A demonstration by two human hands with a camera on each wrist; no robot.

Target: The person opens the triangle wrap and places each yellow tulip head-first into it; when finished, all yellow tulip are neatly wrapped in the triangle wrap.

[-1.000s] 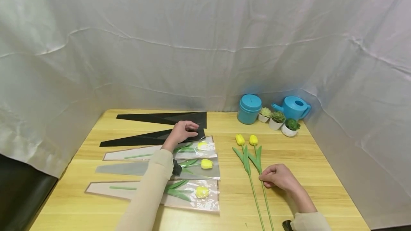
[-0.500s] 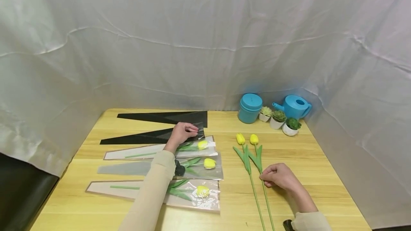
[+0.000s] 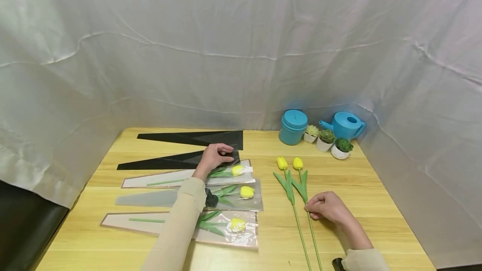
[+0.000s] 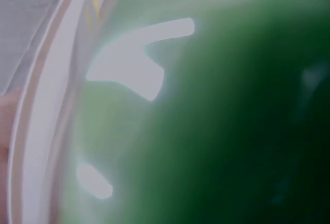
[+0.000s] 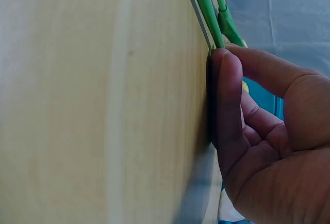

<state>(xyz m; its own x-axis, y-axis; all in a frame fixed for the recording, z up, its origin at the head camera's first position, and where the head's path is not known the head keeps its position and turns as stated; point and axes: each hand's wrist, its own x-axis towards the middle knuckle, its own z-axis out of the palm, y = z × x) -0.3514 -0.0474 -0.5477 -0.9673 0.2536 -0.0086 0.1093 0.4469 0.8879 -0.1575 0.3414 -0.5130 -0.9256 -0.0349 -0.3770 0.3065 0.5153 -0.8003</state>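
Note:
My left hand is over the wide end of the nearer black flower sleeve, thumb and fingers apart; whether the fingertips touch the film cannot be told. Just below its wrist, a clear-fronted white sleeve holds a yellow tulip. The left wrist view is mostly filled by a blurred green leaf under shiny film. With thumb and forefinger, my right hand pinches the stem of the right-hand yellow tulip, which lies on the table. A second loose tulip lies beside it on the left.
Another black sleeve lies farther back. A grey sleeve and a pink-edged sleeve, each with a tulip, lie nearer. At back right stand a blue canister, a blue watering can and small potted succulents.
My left thumb and fingers came together at the black sleeve's end, then parted again. The grey sleeve with its tulip has shifted slightly right. My right hand stays on the tulip stem.

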